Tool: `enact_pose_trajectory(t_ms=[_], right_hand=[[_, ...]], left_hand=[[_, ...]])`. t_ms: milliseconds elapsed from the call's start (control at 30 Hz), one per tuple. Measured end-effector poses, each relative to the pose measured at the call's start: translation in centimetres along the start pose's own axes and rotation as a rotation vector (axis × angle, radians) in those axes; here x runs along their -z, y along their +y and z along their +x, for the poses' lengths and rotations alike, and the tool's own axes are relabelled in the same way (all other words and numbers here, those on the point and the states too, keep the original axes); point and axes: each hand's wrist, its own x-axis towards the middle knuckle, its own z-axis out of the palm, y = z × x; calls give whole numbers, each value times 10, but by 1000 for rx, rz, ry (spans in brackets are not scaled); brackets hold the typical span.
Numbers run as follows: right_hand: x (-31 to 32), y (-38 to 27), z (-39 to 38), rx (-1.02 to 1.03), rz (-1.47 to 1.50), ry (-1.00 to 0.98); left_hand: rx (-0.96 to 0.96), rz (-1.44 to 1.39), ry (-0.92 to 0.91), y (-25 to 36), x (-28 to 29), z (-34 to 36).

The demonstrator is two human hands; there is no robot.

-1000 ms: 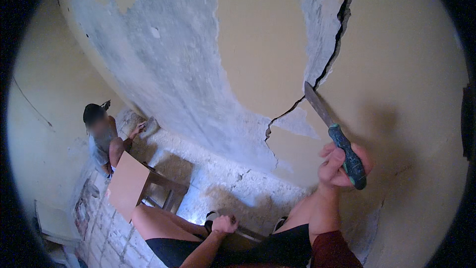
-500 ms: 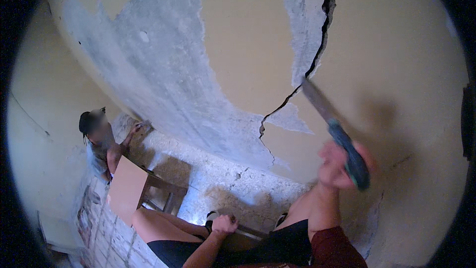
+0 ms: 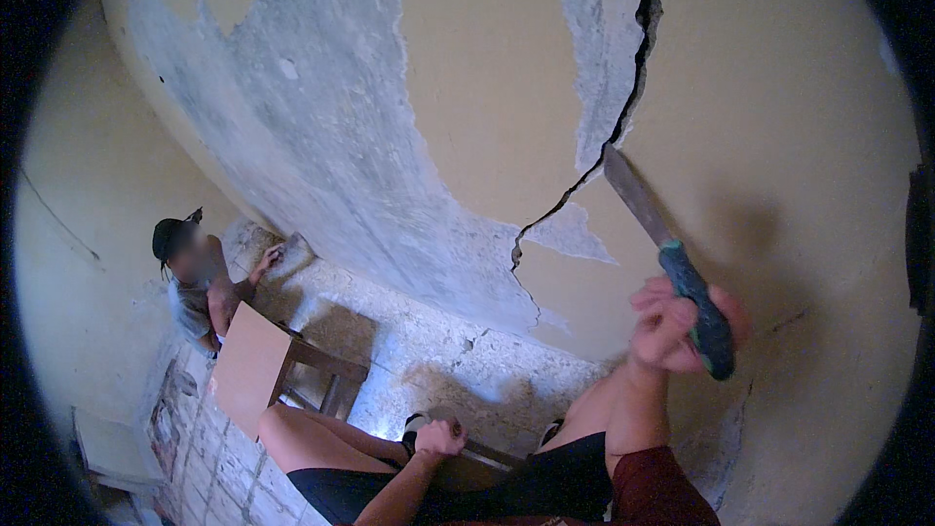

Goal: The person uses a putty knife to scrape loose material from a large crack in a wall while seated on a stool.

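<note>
A scraper with a long metal blade and a green-and-black handle is in my right hand, its fingers round the handle. The blade's tip rests at a long, jagged crack in the cream wall, where paint beside the crack is flaked away to a pale grey surface. Down between my legs, my left hand is closed near a narrow dark bar; what exactly it grips is hidden.
A co-worker in a cap crouches at the left, one hand near the wall's foot. A wooden stool with a tan board stands by my left knee. The floor is dusty, worn tile, with debris along the wall.
The scraper's tip has shifted a little right along the wall onto the crack, after blurring with motion half a second ago. The view has shifted slightly. My left hand stays put.
</note>
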Motion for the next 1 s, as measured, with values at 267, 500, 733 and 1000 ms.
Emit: enact_pose_trajectory(t_ms=[267, 500, 733, 1000], right_hand=[[19, -3, 3, 100, -16, -75], [-4, -18, 8, -38, -11, 40], [-7, -5, 8, -96, 22, 39], [-10, -1, 7, -75, -2, -1]], left_hand=[[-35, 36, 36, -1, -7, 2], [27, -46, 54, -15, -16, 2], [7, -31, 28, -3, -6, -3], [10, -57, 46, -1, -1, -9]])
